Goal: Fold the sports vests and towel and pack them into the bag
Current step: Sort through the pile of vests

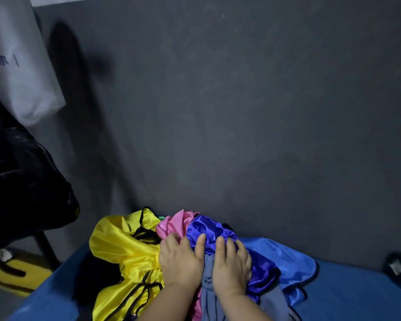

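Nearest to us, our left hand [180, 260] and right hand [230, 267] lie palm down on the pile, with fingers nearly straight, pressing and not gripping. Between them runs a grey cloth [208, 288], probably the towel. Under the left fingers is the pink vest [174, 224], and under the right ones the purple vest [206, 228]. The yellow vest [123, 251] spreads to the left and the blue vest [287, 258] to the right, all unfolded on the table [357, 293]. Farther left, off the table, is a black shape that we take for the bag [26, 181]. We see one risk: the fabric looks slippery and the black trims seem to cross, so pulling one vest may drag others over the edge.
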Demonstrator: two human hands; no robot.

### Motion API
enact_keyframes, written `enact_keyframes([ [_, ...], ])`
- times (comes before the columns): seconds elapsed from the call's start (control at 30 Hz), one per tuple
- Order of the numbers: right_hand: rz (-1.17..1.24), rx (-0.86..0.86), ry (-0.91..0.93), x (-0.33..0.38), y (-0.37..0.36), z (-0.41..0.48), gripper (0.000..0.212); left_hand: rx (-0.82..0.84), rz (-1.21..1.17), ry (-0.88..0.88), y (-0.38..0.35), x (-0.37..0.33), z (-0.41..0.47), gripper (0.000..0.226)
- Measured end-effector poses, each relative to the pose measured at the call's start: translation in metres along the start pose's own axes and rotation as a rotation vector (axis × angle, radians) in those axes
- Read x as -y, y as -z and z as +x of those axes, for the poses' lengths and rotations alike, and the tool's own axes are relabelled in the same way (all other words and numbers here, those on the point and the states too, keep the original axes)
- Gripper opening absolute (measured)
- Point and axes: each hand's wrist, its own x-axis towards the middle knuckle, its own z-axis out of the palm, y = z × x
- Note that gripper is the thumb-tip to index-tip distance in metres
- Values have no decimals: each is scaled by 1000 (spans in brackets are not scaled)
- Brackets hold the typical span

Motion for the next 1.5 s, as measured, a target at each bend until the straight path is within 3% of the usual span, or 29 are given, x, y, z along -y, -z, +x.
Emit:
enact_keyframes([
  [0.07, -71, 40, -17, -2, -3, 3, 67, 70, 83, -11, -4, 4, 7, 72],
  [0.13, -88, 70, -9, -4, -5, 6, 64, 154, 92, -36, -7, 7, 12, 66],
  [0.23, -3, 102, -13, -4, -3, 8, 65, 188, -81, -29, -5, 3, 8, 53],
  [0.3, 136, 105, -32, -4, 2, 6, 69, 127, -277, -22, -6, 0, 3, 61],
  [0.43, 398, 5, -16, -1, 10, 1, 108, 14, -421, -41, 1, -13, -9, 82],
  [0.6, 661, -188, 34, -3, 27, 0, 97, 47, -509, -103, 9, -28, -19, 97],
  [0.67, 617, -213, 40, -4, 30, 0, 97, 84, -525, -45, 3, -30, -20, 92],
  [0.77, 367, -137, 8, -13, 24, 3, 120, 182, -320, 47, -5, -27, -18, 87],
  [0.8, 240, -84, -15, -17, 22, 4, 117, 216, -234, 56, -7, -25, -16, 90],
  [0.9, -49, -10, -90, -22, 19, 7, 67, 161, 39, -8, -14, -19, -14, 117],
  [0.97, -103, 39, -78, -26, 18, 9, 64, 107, 82, -46, -21, -14, -11, 110],
  [1.13, 16, 94, -13, -35, 17, 12, 66, 157, -297, -31, -31, -12, -15, 64],
  [1.23, 183, 68, -18, -34, 24, 9, 69, 95, -415, -17, -22, -27, -24, 44],
  [1.33, 393, 2, 14, -33, 33, 7, 101, 43, -728, -17, -16, -44, -31, 46],
  [1.37, 465, -30, 32, -32, 38, 7, 101, 48, -809, -27, -16, -50, -32, 50],
  [1.5, 689, -102, 101, -33, 66, 11, 67, 75, -906, -80, -22, -74, -35, 86],
])
